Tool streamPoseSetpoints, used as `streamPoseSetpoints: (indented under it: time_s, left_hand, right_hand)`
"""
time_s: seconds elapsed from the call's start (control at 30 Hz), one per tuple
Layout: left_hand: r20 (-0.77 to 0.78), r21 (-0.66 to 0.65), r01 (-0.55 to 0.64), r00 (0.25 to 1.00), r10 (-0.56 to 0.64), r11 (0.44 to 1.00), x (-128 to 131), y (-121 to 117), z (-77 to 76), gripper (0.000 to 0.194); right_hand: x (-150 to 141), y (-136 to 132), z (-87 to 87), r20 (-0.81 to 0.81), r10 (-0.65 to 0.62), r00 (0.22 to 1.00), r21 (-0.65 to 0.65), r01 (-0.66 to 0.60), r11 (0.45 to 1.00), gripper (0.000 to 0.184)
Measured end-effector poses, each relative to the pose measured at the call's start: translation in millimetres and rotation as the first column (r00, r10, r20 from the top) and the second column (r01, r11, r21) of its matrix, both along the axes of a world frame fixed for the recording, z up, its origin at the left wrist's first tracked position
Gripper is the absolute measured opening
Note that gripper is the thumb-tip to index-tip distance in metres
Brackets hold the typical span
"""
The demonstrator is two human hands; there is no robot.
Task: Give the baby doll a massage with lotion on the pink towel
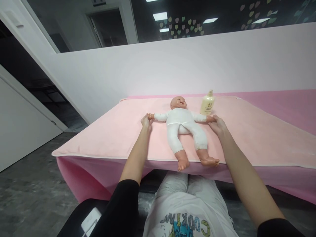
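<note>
A baby doll (184, 126) in a white suit lies on its back on the pink towel (111, 131), arms spread wide, feet at the front edge. My left hand (146, 121) is closed on the doll's hand at the left. My right hand (217, 124) is closed on the doll's other hand at the right. A cream lotion bottle (207, 103) stands upright just behind my right hand, beside the doll's head.
The towel covers a table draped in a darker pink cloth (291, 105), set against a pale wall (172, 65). Grey floor (29, 184) lies to the left, with a white door beyond. My lap is under the table's front edge.
</note>
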State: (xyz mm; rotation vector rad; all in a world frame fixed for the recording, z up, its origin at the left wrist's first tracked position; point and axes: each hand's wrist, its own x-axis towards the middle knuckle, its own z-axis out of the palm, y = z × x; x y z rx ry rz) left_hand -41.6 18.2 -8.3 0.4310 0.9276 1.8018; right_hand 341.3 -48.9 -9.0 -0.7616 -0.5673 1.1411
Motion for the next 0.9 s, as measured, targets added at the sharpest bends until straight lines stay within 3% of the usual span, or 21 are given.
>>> streamPoseSetpoints:
  time_s: [0.1, 0.27, 0.43, 0.6, 0.9]
  left_hand:
    - [0.011, 0.015, -0.016, 1.0, 0.016, 1.0, -1, 0, 0.5, 0.015]
    - [0.012, 0.019, -0.004, 1.0, 0.004, 1.0, -3, -2, 2.4, 0.009]
    - [0.012, 0.056, 0.01, 1.0, -0.01, 0.998, -4, -7, 4.5, 0.008]
    - [0.028, 0.044, 0.015, 0.999, -0.016, 0.999, -2, -10, 8.3, 0.014]
    - [0.042, -0.009, 0.028, 0.999, -0.028, 1.0, 2, -16, 14.4, 0.017]
  right_hand:
    - [-1, 1, 1.0, -0.025, 0.021, 0.999, -0.046, -0.022, 0.999, 0.026]
    - [-6, -3, 9.1, -0.113, -0.072, 0.991, -0.108, 0.059, 0.992, 0.028]
    - [-9, -5, 12.7, -0.157, -0.032, 0.987, -0.036, 0.027, 0.999, 0.027]
    - [-4, -2, 8.3, -0.181, -0.114, 0.977, -0.07, 0.103, 0.992, 0.021]
    - [-5, -6, 9.6, -0.125, 0.015, 0.992, 0.069, -0.006, 0.998, 0.014]
